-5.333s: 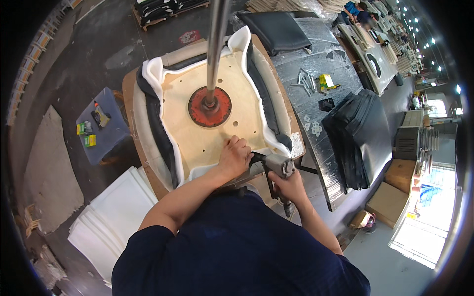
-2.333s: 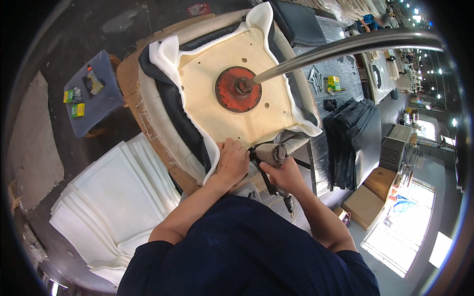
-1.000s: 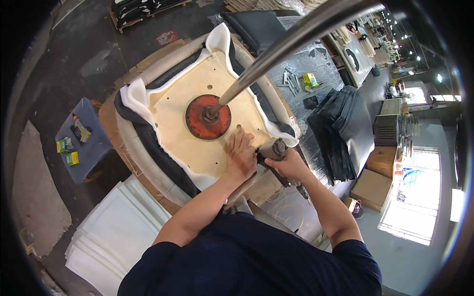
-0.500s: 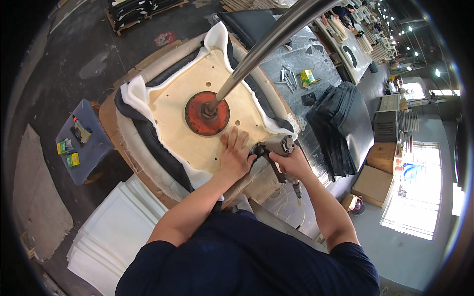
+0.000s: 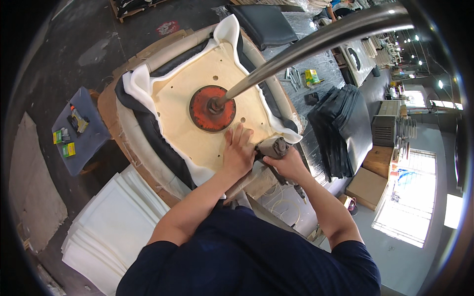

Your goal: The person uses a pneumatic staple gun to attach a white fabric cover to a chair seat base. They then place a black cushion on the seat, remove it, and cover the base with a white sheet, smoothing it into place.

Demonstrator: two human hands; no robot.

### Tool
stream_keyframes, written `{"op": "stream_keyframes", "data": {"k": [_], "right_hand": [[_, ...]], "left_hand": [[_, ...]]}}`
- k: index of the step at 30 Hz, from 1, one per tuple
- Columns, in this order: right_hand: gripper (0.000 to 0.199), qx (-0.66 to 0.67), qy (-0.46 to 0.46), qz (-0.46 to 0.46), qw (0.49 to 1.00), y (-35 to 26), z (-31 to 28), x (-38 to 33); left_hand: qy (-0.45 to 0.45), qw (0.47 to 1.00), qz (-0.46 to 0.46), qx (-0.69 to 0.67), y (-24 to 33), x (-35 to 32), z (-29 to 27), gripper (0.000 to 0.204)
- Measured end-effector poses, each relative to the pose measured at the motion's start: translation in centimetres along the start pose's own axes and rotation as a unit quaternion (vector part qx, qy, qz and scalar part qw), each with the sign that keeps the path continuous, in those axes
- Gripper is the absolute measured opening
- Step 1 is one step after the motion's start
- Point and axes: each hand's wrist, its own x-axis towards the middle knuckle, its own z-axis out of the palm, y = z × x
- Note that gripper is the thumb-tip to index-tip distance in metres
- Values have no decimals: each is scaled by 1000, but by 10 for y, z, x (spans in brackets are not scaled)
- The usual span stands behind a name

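Observation:
A plywood seat panel (image 5: 182,106) lies underside up, with white foam (image 5: 139,81) and black upholstery material (image 5: 148,135) around its edges. A round red press plate (image 5: 201,111) on a steel rod (image 5: 296,54) bears on the middle of the panel. My left hand (image 5: 239,154) rests on the panel's near edge, fingers stretched toward the plate. In my right hand (image 5: 292,165) is a staple gun (image 5: 273,147), its front end close beside my left hand at the near right edge. The right fingers are mostly hidden behind the gun.
To the right, a stack of black covers (image 5: 340,130) lies on a table beside staple strips (image 5: 295,76) and a small box (image 5: 311,77). White foam sheets (image 5: 111,222) are stacked at lower left. Another tool (image 5: 78,120) lies on a stool (image 5: 94,135) at left.
My right hand has brought the staple gun slightly left, closer to my left hand, and tilted it. My left hand stays on the panel's edge. The whole view has shifted a little.

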Motion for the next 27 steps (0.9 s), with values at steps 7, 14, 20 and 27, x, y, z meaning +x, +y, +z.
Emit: {"op": "stream_keyframes", "data": {"k": [7,14,20,27], "right_hand": [[53,59,-137,242,959,-37,-25,3],[52,26,-84,102,991,-38,-10,0],[52,20,-89,118,989,-33,-9,3],[46,23,-73,62,995,-32,2,-4]], "left_hand": [[-13,999,3,41,-8,-3,-9,18],[-11,1000,-4,23,-5,-4,-10,19],[-49,997,-12,65,-8,-16,-27,26],[-57,997,-36,40,-3,-13,-28,25]]}}
